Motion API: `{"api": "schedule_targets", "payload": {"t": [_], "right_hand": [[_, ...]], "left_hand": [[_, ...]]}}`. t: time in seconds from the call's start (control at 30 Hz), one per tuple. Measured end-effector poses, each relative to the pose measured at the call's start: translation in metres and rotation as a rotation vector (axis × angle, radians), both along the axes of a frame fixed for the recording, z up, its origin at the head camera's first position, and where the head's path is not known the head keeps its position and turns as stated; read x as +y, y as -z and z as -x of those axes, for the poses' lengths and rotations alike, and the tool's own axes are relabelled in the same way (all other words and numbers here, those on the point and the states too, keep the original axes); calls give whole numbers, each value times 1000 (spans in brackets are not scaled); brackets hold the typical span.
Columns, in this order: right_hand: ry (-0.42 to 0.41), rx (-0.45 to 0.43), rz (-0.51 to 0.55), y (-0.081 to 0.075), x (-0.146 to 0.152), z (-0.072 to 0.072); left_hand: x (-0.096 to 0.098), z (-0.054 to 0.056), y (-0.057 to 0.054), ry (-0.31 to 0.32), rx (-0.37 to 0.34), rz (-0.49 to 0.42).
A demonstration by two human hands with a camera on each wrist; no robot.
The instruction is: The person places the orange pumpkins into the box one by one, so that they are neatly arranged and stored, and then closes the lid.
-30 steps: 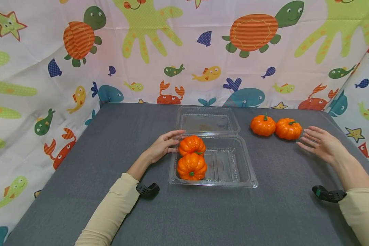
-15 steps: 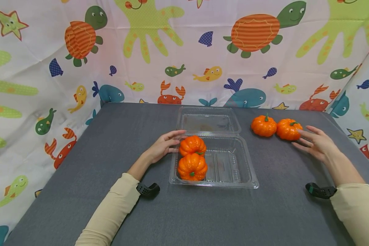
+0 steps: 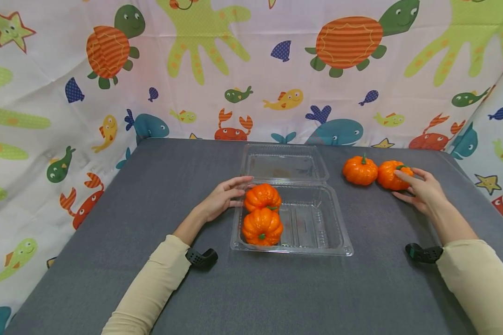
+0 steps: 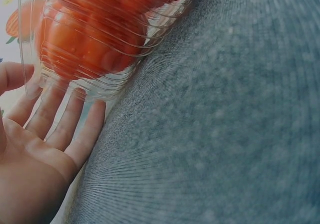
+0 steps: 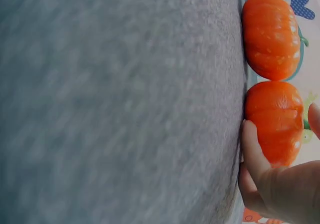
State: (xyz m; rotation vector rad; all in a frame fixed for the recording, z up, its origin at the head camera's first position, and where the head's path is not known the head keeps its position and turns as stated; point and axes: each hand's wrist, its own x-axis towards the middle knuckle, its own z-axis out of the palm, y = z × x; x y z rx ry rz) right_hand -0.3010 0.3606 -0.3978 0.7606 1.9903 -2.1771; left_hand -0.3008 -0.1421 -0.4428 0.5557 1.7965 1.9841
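My left hand (image 3: 221,200) is at the left side of a clear plastic clamshell container (image 3: 343,242). In the left wrist view its nearly straight fingers (image 4: 62,129) touch the ribbed wall, with the thumb by the rim. Inside, along the left, lie two small orange pumpkins, a rear pumpkin (image 3: 261,195) and a front pumpkin (image 3: 262,228). My right hand (image 3: 425,193) is spread around the right side of another pumpkin (image 3: 390,176). In the right wrist view one finger touches this pumpkin (image 5: 275,116), while the thumb stands apart near its stem. A fourth pumpkin (image 3: 359,171) sits beside it.
The container's lid (image 3: 282,163) lies folded back, away from the body. A grey cloth (image 3: 293,293) covers the table. Behind stands a curtain (image 3: 260,60) printed with sea animals. Black wrist bands (image 3: 202,258) show on both forearms.
My right hand has moved left from beside the right-hand pumpkin until its fingers overlap and reach around it. The left hand, container and pumpkins keep their places.
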Motion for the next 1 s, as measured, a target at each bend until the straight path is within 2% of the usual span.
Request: {"api": "schedule_targets", "payload": {"t": [0.2,0.33,0.47,0.77,0.87,1.0], "right_hand": [[95,-63,-76,-1,-10,7],[99,-89,-124,-1,-12,9],[71,-91,-125,0,-11,10],[-15,4,-73,5,-7,7],[-12,37,-35,7,-6,5],[31,50,-20,9,-4,5]], "left_hand": [[0,0,1,3,-6,-5],[0,0,1,0,-12,-4],[0,1,1,-9,-19,-4],[-1,1,0,-4,-9,-3],[0,0,0,-6,-7,-5],[0,0,0,-12,-13,-3]]}}
